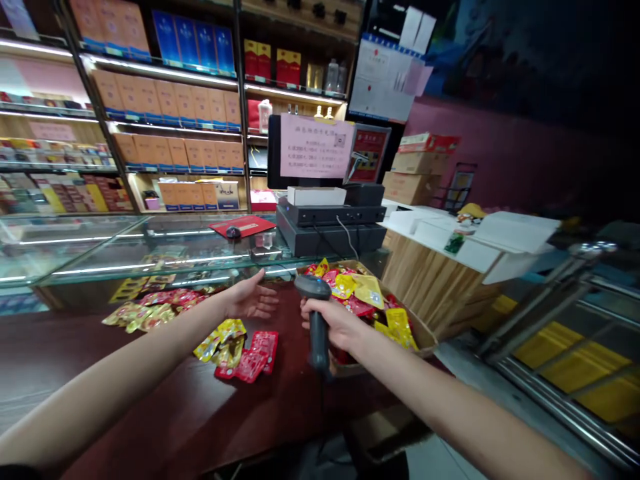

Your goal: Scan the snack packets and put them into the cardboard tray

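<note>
Observed from my remote post: my right hand is wrapped round the handle of a black scanner, held over the table beside the packet-filled box. My left hand is empty, palm inward, fingers loosely spread, beyond the yellow packets and red packets. Judged step: scanning, between packets. Next move calls for a left-hand pinch on one packet, its code turned to the scanner.

Lit wd shelves bhd glass ctr, pink wall on R.
</note>
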`<state>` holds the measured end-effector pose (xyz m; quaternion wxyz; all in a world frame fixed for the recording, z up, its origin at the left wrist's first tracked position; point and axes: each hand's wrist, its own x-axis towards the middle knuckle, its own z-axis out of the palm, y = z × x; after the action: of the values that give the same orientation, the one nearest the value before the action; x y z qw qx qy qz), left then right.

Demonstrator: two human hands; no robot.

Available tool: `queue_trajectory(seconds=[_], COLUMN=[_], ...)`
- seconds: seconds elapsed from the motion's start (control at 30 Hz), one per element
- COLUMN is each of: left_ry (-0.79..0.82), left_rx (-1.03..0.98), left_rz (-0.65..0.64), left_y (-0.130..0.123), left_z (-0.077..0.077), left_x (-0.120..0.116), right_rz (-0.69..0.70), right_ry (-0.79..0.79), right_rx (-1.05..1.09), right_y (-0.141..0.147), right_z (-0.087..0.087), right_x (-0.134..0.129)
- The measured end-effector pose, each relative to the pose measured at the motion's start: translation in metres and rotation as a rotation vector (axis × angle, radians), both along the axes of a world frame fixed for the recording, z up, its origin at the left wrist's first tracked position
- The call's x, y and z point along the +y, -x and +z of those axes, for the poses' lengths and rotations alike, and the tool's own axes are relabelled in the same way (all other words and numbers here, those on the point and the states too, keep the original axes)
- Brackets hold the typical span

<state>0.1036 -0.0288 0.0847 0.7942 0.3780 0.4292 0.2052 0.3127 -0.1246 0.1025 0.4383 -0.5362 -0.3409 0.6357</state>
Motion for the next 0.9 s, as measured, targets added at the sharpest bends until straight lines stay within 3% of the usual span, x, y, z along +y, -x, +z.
queue_trajectory(seconds=[0.2,0.37,0.6,0.77,0.9], left_ry=[0.068,0.095,-0.024,-0.156,-0.179], left_rx=[0.108,0.168,0.155,0.114,0.076], left_rz=[0.041,0.054,0.199,0.302,0.325], left_y=[0.046,0.056,0.039,0.016,0.008], left_z=[-0.03,-0.043,-0.059,-0.076,-0.077], left_x=[-0.036,-0.045,-0.042,-0.039,-0.032], right_rz=[0.036,0.055,-0.003,-0.048,-0.1], right_ry=[0.154,0.181,0.168,0.081,0.003], right_rx=[-0.051,-0.02,-0.012,-0.036,-0.077], right_y=[0.049,0.063,0.058,0.047,0.045], right_z=[-0.052,-0.069,-0.073,-0.062,-0.052], right_x=[-0.006,-0.01,0.003,0.007,-0.003])
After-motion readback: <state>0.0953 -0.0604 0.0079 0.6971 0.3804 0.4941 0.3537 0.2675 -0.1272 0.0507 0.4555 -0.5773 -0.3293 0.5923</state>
